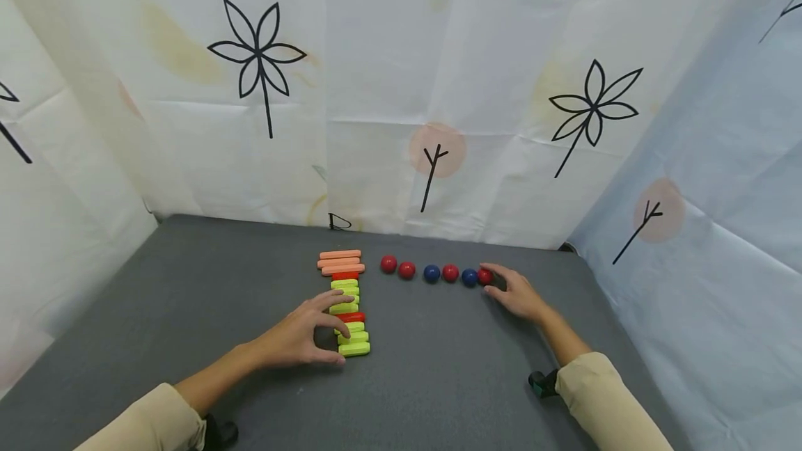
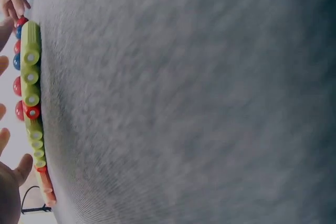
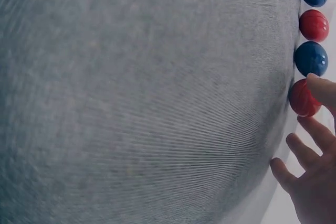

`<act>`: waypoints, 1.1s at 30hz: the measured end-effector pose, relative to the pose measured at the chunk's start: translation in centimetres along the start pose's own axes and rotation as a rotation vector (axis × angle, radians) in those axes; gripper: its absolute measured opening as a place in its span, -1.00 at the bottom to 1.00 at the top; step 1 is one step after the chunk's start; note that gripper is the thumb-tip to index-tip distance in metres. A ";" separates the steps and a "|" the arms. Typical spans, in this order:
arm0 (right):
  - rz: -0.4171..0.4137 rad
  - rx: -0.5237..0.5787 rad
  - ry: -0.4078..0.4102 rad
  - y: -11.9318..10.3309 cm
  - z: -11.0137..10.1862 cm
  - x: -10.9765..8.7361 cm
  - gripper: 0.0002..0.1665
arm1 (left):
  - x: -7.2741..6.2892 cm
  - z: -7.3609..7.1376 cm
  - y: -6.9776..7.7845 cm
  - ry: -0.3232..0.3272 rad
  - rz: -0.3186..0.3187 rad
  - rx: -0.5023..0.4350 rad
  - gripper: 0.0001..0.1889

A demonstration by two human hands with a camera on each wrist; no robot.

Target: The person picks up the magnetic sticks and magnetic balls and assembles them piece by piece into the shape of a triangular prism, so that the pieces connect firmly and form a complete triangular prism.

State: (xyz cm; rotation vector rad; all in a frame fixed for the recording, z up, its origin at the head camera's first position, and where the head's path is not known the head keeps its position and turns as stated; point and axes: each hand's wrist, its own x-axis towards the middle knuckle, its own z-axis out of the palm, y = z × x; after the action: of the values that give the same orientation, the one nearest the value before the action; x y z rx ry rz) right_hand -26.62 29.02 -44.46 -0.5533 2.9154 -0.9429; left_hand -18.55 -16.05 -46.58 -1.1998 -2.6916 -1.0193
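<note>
My left hand [image 1: 303, 336] hovers over the left side of a column of short sticks, its fingers loosely spread and holding nothing. Most of the sticks are yellow-green [image 1: 354, 349], with a red stick [image 1: 345, 275] near the top and another lower down, partly behind my fingers. Three orange sticks [image 1: 340, 262] lie at the far end. At the right end of a row of balls, my right hand [image 1: 519, 296] has thumb and forefinger on either side of a red ball [image 3: 302, 98]. A blue ball [image 3: 311, 59] sits right beside it.
Leftward from there the row goes on with a red ball [image 1: 450, 273], another blue ball [image 1: 431, 273] and two more red balls [image 1: 406, 270]. Everything lies on a dark grey tabletop [image 1: 432, 381]. White patterned cloth [image 1: 388, 89] hangs behind the table and at both sides.
</note>
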 end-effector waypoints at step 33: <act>-0.232 -0.058 -0.018 -1.8 1.5 -6.0 -0.57 | 2.4 2.7 2.4 0.064 0.027 0.090 -0.84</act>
State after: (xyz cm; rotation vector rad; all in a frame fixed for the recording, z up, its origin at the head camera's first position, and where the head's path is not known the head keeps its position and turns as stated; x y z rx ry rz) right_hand -20.27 28.88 -45.19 -0.9154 2.9156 -0.8693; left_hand -18.02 -11.74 -46.75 -1.1631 -2.6346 -0.9069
